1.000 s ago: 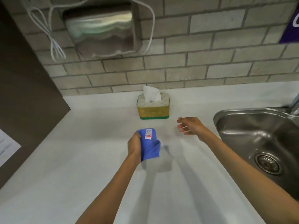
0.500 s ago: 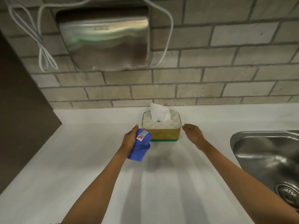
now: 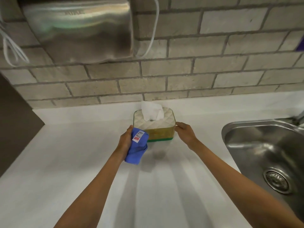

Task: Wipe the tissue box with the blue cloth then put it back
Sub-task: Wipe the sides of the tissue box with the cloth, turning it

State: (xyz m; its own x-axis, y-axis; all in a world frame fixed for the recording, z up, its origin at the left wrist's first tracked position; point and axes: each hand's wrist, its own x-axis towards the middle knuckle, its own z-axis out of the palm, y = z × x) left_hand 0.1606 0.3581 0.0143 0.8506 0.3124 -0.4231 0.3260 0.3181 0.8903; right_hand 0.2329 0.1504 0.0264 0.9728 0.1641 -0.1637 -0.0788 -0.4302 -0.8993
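Tissue box (image 3: 154, 129): stands upright on the white tabletop (image 3: 82, 162), near the brick wall (image 3: 181, 79) and below the steel dryer (image 3: 79, 28); 1 white tissue (image 3: 152, 111) sticks up from its quilted top.
Blue cloth (image 3: 137, 146): bunched in the left hand (image 3: 125, 142), its white label facing up, its upper edge just at the box's front left corner; whether it touches the box I cannot tell.
Left hand: closed around the cloth, fingers hidden behind the folds.
Right hand (image 3: 185, 133): fingers partly spread, fingertips at the box's right side near the top edge, seemingly touching; no full grip is visible.
Sink (image 3: 263, 153): to the right, well apart from the box.
What changed: 1 second ago both hands were out over the bare tabletop, clear of the box, the cloth well in front of it. Half a second ago they had drawn up beside it, the right hand still apart from the box. Now the right hand has reached the box's side and the cloth has come to its left corner.
What it means: the approach looks finished, and the box is bracketed by 2 hands. My judgement is that wiping has not begun; the right hand is placed to steady or lift the box while the left hand brings the cloth against it.
Risk: the loose tissue could snag on the cloth during a pass over the top.
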